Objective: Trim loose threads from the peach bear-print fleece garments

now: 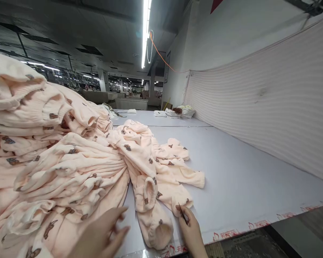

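A big heap of peach fleece garments (43, 150) with small brown prints fills the left of the white table (231, 172). One garment (153, 172) lies spread out from the heap toward the table's front edge. My left hand (102, 234) hovers over the heap's front, fingers stretched out and slightly blurred, holding nothing. My right hand (190, 229) rests at the front edge beside the spread garment's hem. Its fingers are closed on a thin dark tool (182, 213), which looks like small thread snips, with the tip pointing at the fabric.
A striped fabric sheet (271, 107) hangs along the right side of the table. Stacks of folded white pieces (180, 112) sit at the far end. More tables stretch into the background under tube lights (145, 32). The floor (258, 243) shows beyond the front edge.
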The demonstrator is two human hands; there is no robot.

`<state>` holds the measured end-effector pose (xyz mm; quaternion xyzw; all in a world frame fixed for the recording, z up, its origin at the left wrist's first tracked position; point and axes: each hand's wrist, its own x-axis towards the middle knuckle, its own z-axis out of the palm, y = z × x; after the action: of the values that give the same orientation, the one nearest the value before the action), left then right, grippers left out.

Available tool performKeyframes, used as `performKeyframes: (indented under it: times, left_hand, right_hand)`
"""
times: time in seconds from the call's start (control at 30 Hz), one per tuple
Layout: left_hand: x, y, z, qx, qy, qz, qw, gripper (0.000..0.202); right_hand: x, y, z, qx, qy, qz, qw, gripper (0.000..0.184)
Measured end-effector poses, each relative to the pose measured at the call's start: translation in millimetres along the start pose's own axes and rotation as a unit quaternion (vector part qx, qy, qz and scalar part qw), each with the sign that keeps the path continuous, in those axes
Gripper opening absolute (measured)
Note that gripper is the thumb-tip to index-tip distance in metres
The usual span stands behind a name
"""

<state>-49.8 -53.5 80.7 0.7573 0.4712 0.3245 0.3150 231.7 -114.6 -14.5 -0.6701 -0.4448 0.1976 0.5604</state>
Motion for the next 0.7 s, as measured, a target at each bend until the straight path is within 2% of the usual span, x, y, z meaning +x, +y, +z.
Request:
performKeyframes:
  times: [0.13,0.17,0.27,0.4,0.5,0.57,0.63,0.7]
  left_hand:
    - [72.6,14.0,62.4,-0.019,-0.019,0.0,1.0,0.052]
    - [86.5,12.6,75.0,-0.029,-0.025,0.003,0.999,0.048]
    - [104.1,2.5,94.6,-0.073,-0.047,-0.008,0.996,0.037]
    - [91.4,-3.7,84.2,-0.155,-0.091,-0.023,0.983,0.031]
    - [82.3,-1.8,71.1,-0.256,-0.142,-0.064,0.954,0.027]
    - [78.8,-3.8,68.1,-0.303,-0.15,-0.088,0.937,0.031]
    - [74.8,-8.5,68.7,-0.286,-0.132,-0.104,0.943,0.039]
    - [70.1,-12.1,68.1,-0.205,-0.094,-0.097,0.969,0.055]
  right_hand:
    - [6.2,-18.0,15.8,0.019,-0.007,0.001,1.0,0.028]
    - [10.7,-23.2,20.4,0.019,-0.013,-0.003,1.0,0.027]
    - [24.8,-34.5,41.0,0.004,-0.016,-0.004,1.0,0.02]
    - [35.5,-38.1,68.6,-0.003,-0.019,0.004,1.0,0.012]
    - [34.6,-40.7,74.9,0.008,-0.036,0.0,0.999,0.015]
    - [31.8,-43.6,74.4,0.006,-0.051,-0.005,0.999,0.017]
    - [29.1,-46.5,73.6,0.026,-0.062,-0.004,0.998,0.015]
    - [28.1,-49.4,72.7,0.068,-0.064,-0.001,0.996,0.013]
